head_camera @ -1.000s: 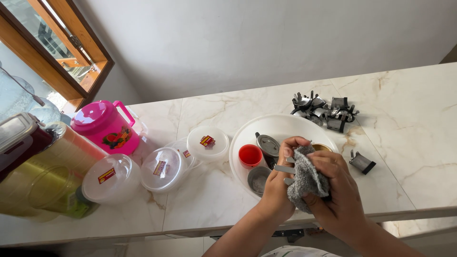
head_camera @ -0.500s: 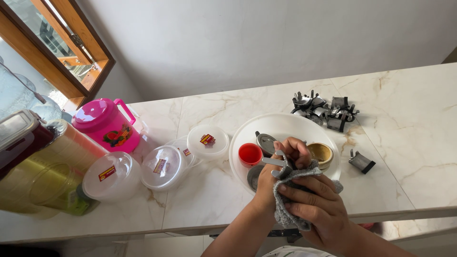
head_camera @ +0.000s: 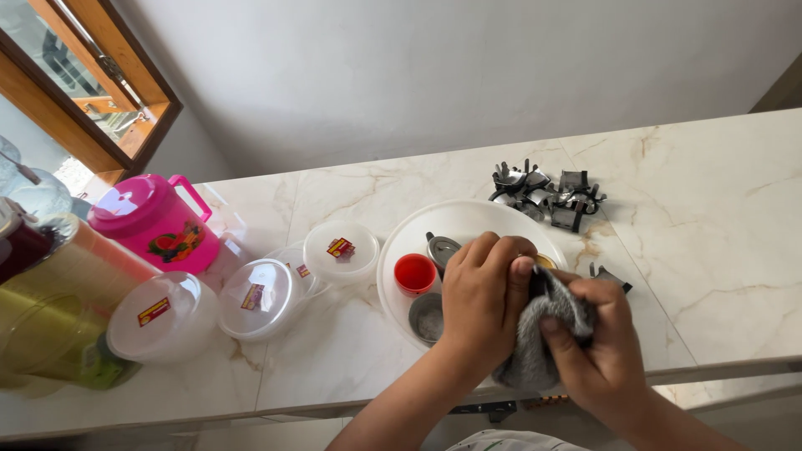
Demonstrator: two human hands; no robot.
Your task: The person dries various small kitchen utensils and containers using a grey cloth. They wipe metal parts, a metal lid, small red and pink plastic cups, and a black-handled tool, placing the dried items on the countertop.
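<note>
My left hand (head_camera: 483, 296) and my right hand (head_camera: 595, 347) both grip a grey cloth (head_camera: 535, 347) bunched between them, over the near side of a round white plate (head_camera: 418, 234). Whatever the cloth wraps is hidden by the fingers. On the plate lie a red cap (head_camera: 415, 274), a small grey metal cup (head_camera: 427, 316), another metal piece (head_camera: 439, 248) and a brass-coloured piece (head_camera: 547, 261) partly behind my left hand.
A pile of small dark metal parts (head_camera: 547, 194) lies behind the plate and one loose part (head_camera: 612, 276) sits beside my right hand. Left of the plate stand clear lidded containers (head_camera: 255, 296), a pink jug (head_camera: 154, 221) and a yellow-green jug (head_camera: 50, 330). The marble counter edge (head_camera: 735, 367) runs under my wrists.
Both hands stayed over the plate while turning the grey cloth between them; the cloth first hung below my hands, now it is bunched tight between both palms.
</note>
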